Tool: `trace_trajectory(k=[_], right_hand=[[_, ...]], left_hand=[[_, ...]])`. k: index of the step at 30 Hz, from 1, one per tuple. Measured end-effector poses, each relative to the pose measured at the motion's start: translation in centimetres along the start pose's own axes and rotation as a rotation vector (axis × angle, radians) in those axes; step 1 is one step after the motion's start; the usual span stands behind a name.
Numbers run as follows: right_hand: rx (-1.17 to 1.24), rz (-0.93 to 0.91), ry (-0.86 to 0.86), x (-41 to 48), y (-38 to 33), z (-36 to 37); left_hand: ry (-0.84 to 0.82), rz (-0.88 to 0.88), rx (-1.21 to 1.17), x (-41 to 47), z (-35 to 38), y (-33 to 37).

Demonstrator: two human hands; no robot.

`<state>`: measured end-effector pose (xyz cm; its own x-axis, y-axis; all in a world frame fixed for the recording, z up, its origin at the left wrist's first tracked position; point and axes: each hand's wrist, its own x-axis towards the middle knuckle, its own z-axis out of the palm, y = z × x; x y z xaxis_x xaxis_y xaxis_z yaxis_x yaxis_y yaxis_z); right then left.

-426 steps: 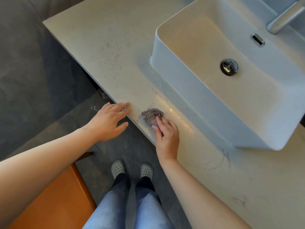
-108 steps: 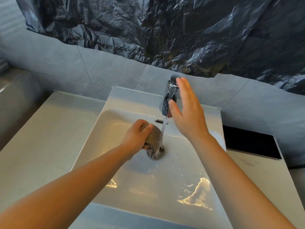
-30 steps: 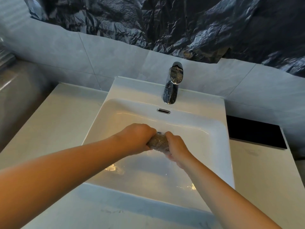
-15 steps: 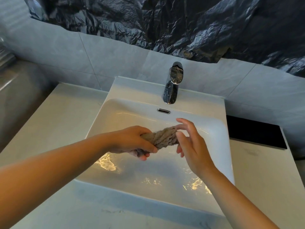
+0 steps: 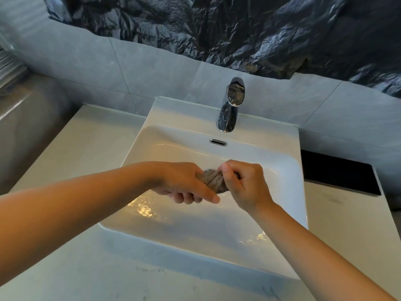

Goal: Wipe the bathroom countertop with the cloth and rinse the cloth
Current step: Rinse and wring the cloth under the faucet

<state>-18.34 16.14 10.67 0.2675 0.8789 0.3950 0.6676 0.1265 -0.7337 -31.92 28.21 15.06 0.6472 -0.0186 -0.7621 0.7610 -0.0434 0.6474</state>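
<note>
A small grey-brown cloth (image 5: 213, 181), twisted into a tight roll, is held over the white basin (image 5: 280, 157). My left hand (image 5: 184, 183) grips its left end, fingers curled underneath. My right hand (image 5: 245, 185) grips its right end, and most of the cloth is hidden between the two fists. The chrome faucet (image 5: 231, 105) stands behind the basin with no water running from it. The pale marble countertop (image 5: 86, 148) lies on both sides of the basin and in front of it.
A black rectangular panel (image 5: 338, 174) lies on the counter right of the basin. Grey wall tiles with crumpled dark plastic sheeting (image 5: 238, 29) rise behind. Wet glints show on the basin floor (image 5: 143, 209). A grey ledge (image 5: 26, 118) sits at the far left.
My right hand, open at the cloth's end half a second ago, now grips it again. The cloth is shorter between my fists. The faucet ran 3.6 s ago and is off now.
</note>
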Motion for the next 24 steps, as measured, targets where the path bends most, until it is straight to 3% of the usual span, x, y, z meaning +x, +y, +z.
trace_trajectory(k=[4, 10, 19, 24], right_hand=[[0.008, 0.359, -0.223, -0.6, 0.2, 1.5], [0.158, 0.845, -0.318, -0.3, 1.1, 2.7], [0.548, 1.305, -0.521, 0.0, 1.4, 2.0], [0.561, 1.419, -0.650, 0.2, 1.7, 1.5]], left_hand=[[0.407, 0.042, 0.573, 1.1, 1.2, -0.7], [0.574, 0.151, 1.142, 3.3, 1.0, -2.0], [0.614, 0.345, 1.368, 4.2, 0.4, -2.4], [0.613, 0.364, 1.399, 4.6, 0.7, -2.6]])
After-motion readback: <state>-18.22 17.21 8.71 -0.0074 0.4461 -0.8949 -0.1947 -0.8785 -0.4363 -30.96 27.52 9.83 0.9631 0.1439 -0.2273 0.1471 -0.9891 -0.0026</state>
